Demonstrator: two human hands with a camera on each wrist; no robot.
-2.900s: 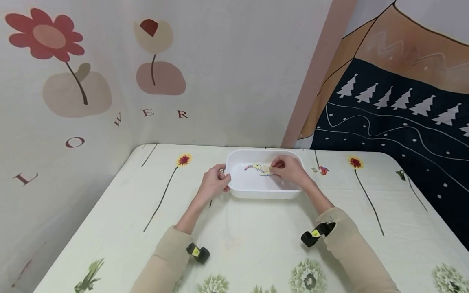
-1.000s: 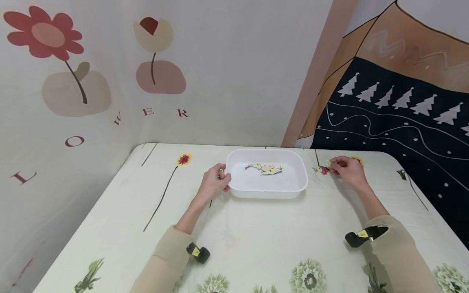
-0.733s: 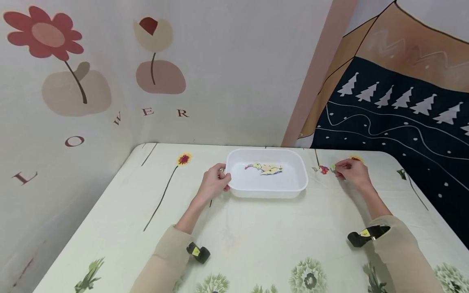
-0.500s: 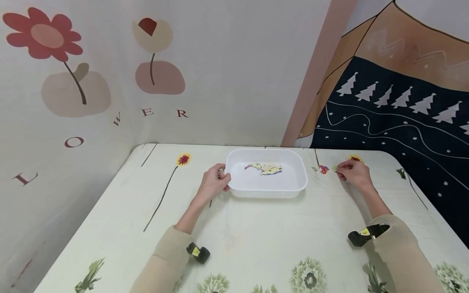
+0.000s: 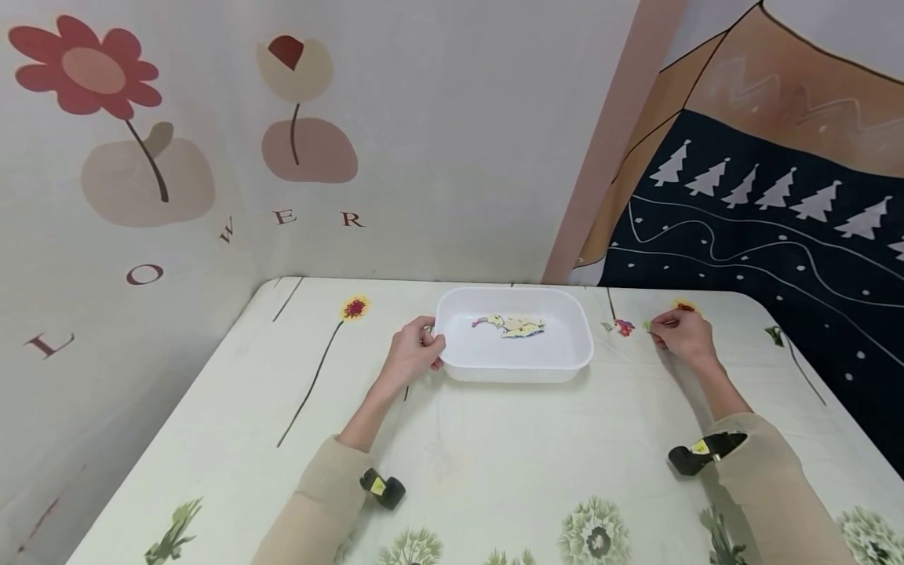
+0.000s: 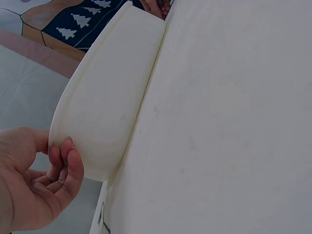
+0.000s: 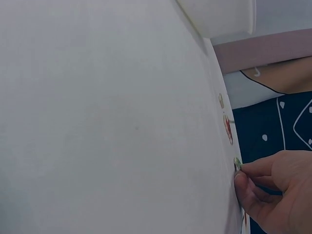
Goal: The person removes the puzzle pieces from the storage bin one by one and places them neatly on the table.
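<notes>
My left hand [image 5: 415, 345] grips the left rim of a white plastic tub [image 5: 512, 375], thumb on the rim and fingers curled below it. In the tub lie several small flat yellow, pink and blue cutout pieces [image 5: 523, 328]; their kind is too small to tell. To the right of the tub, my right hand [image 5: 683, 336] pinches a small flat green piece [image 7: 237, 163] between thumb and forefinger at the tabletop. Just left of it lie a red piece [image 5: 624, 327] and a pale green one [image 5: 606, 326].
A pale cloth printed with flowers covers the table [image 5: 480, 455]. Behind its far edge hangs a light curtain [image 5: 452, 157] with flowers and letters, and at right a dark panel [image 5: 749, 235] with white trees. Black cameras sit at both sleeves.
My right hand has moved from inside the tub to the tabletop at right. Over the last second the green piece has come down and slightly right, beside the red piece. My left hand stays put.
</notes>
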